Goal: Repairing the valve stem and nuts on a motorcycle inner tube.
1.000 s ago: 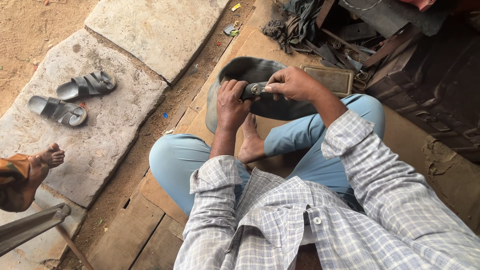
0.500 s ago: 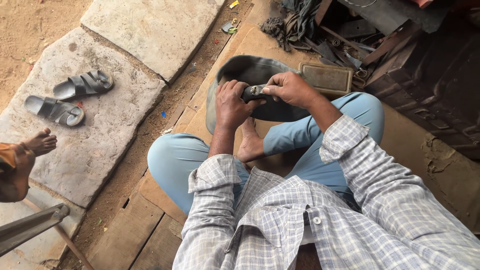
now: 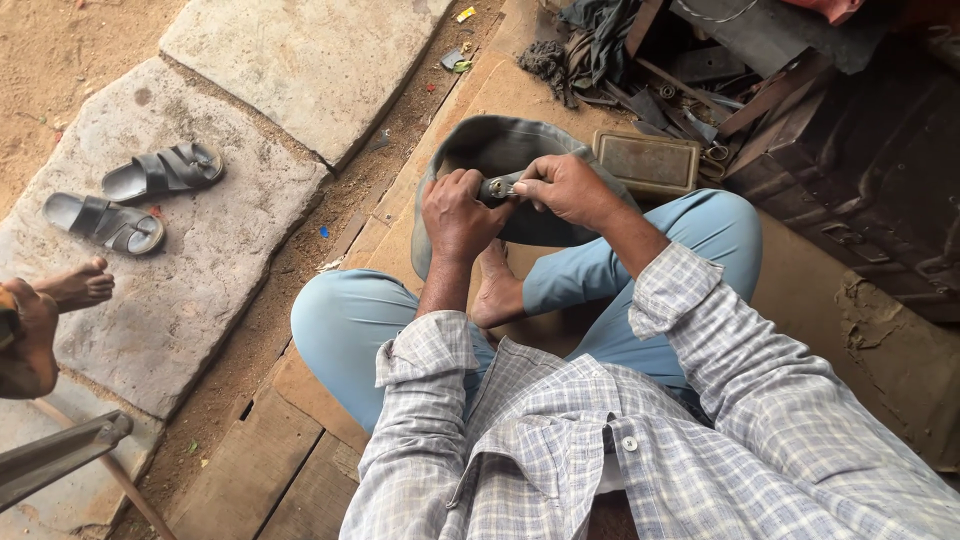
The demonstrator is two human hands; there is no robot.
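I sit cross-legged on wooden boards in light blue trousers and a checked shirt. My left hand [image 3: 455, 212] and my right hand [image 3: 565, 188] meet over a small dark metal part [image 3: 499, 187], both gripping it. Under the hands lies a grey rubber inner tube [image 3: 500, 145], folded on the boards in front of my legs; the metal part seems to stick out of it. My bare foot [image 3: 496, 290] shows just below the hands.
A rusty flat metal tin [image 3: 648, 160] lies beside the tube. Scrap rubber and metal tools [image 3: 640, 70] are piled at the top right. A pair of grey sandals [image 3: 130, 195] rests on stone slabs at left. Another person's bare foot [image 3: 75, 285] is at the left edge.
The camera view has shifted slightly. My hands stay on the small metal part over the tube. The other person's foot at left has moved a little.
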